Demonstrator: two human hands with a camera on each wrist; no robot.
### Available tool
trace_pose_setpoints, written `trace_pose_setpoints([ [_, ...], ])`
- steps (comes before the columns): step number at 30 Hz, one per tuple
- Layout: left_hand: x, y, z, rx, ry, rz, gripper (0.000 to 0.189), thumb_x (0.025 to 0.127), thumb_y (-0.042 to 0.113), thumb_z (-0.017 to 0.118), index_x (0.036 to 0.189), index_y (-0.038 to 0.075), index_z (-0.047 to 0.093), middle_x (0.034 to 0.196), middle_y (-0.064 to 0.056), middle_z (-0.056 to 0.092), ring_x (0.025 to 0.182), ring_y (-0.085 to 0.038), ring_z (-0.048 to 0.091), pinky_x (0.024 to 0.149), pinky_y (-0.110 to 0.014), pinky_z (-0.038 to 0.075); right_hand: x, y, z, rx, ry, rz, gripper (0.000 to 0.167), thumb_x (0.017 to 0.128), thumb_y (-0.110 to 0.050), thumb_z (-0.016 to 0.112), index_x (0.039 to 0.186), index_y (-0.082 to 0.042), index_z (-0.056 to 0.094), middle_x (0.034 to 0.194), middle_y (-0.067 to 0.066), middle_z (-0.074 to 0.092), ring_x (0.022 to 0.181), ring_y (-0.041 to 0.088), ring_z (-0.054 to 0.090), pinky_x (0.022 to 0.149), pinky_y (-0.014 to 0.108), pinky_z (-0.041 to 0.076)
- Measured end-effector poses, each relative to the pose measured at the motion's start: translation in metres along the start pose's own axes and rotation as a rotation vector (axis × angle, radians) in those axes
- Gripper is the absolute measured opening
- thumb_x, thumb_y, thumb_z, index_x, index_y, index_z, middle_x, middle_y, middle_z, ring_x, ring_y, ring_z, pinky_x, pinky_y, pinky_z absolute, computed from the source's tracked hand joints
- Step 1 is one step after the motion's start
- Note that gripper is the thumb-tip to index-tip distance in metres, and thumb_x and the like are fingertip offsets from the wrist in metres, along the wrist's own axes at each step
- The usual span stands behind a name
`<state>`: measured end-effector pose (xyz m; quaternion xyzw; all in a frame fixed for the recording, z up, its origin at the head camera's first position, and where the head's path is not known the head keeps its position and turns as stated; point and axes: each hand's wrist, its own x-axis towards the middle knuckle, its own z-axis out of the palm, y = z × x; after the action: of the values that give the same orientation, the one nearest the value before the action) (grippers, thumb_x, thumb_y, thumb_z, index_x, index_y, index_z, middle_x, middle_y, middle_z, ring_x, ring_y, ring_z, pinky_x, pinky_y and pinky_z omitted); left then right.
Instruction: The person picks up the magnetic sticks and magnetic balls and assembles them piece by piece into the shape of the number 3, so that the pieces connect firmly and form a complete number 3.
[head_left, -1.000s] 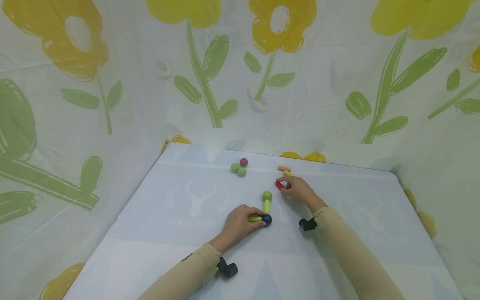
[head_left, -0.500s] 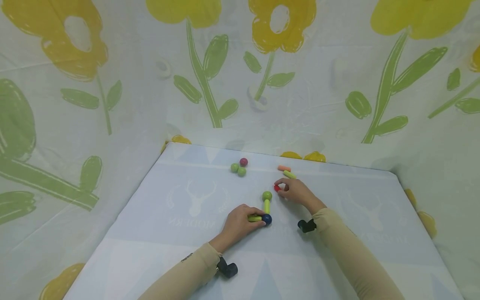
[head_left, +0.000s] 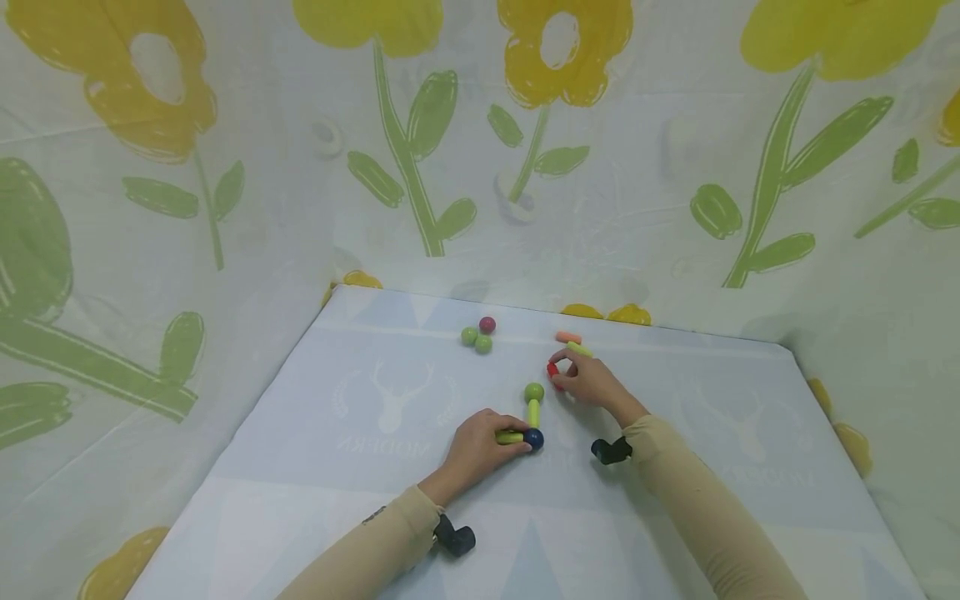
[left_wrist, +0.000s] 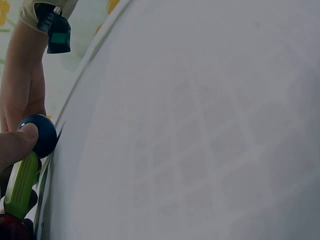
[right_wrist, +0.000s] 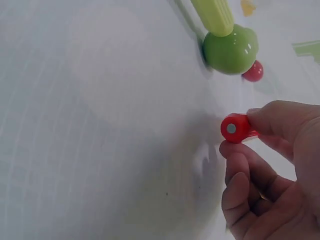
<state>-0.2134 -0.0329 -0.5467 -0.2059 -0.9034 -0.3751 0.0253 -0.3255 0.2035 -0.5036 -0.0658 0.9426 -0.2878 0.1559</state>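
Thumb and fingers of my left hand (head_left: 480, 446) grip a joined piece at its dark blue ball (head_left: 533, 439). One yellow-green magnetic stick (head_left: 534, 413) runs from that ball to a green ball (head_left: 534, 392); another yellow-green stick (left_wrist: 21, 187) lies along the hand, with a dark red ball (left_wrist: 12, 227) at its far end in the left wrist view. Beyond the green ball, my right hand (head_left: 594, 383) pinches a red magnetic stick (head_left: 554, 374) between thumb and fingertips. A round grey disc shows in the red stick's end in the right wrist view.
Two loose green balls (head_left: 483, 343) and a crimson ball (head_left: 487, 325) sit together toward the back of the table (head_left: 300, 433). An orange stick (head_left: 568, 337) and a yellow-green stick (head_left: 580, 349) lie just past my right hand. Flowered cloth (head_left: 637, 183) hangs behind.
My right hand has shifted slightly left and toward me, turning the red stick between its fingers. The left hand and the joined piece have stayed put.
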Motion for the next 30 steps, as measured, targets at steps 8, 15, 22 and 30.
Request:
trace_pose_setpoints([
  [8, 0.001, -0.001, 0.002, 0.010, -0.010, -0.014, 0.029, 0.085, 0.039, 0.083, 0.110, 0.026, 0.080, 0.091, 0.014, 0.067, 0.079, -0.004, 0.051, 0.070, -0.022, 0.044, 0.009, -0.004, 0.008, 0.129, 0.033, -0.047, 0.039, 0.097, -0.025, 0.071, 0.132, -0.015, 0.057, 0.088, 0.008, 0.062, 0.075, 0.023, 0.057, 0.065, 0.030, 0.050],
  [15, 0.002, -0.003, 0.004, 0.021, 0.001, 0.000, 0.027, 0.084, 0.038, 0.084, 0.108, 0.028, 0.080, 0.092, 0.015, 0.069, 0.080, -0.003, 0.053, 0.070, -0.023, 0.044, 0.013, -0.010, 0.016, 0.243, 0.054, -0.035, 0.036, 0.098, -0.027, 0.070, 0.130, -0.018, 0.058, 0.087, 0.008, 0.063, 0.075, 0.023, 0.056, 0.064, 0.030, 0.046],
  [22, 0.002, -0.003, 0.003, 0.021, -0.006, 0.001, 0.027, 0.084, 0.039, 0.083, 0.109, 0.028, 0.080, 0.093, 0.015, 0.070, 0.081, -0.003, 0.053, 0.070, -0.022, 0.044, 0.014, -0.018, 0.021, 0.299, 0.056, -0.030, 0.036, 0.097, -0.024, 0.070, 0.129, -0.013, 0.057, 0.088, 0.010, 0.063, 0.076, 0.023, 0.057, 0.065, 0.030, 0.047],
  [30, 0.002, -0.002, 0.003, 0.030, 0.000, 0.008, 0.027, 0.085, 0.038, 0.083, 0.109, 0.027, 0.080, 0.091, 0.015, 0.069, 0.080, -0.004, 0.052, 0.070, -0.022, 0.044, 0.017, -0.020, 0.027, 0.309, 0.036, 0.029, 0.036, 0.098, -0.027, 0.069, 0.129, -0.014, 0.057, 0.094, 0.010, 0.065, 0.081, 0.023, 0.059, 0.068, 0.029, 0.049],
])
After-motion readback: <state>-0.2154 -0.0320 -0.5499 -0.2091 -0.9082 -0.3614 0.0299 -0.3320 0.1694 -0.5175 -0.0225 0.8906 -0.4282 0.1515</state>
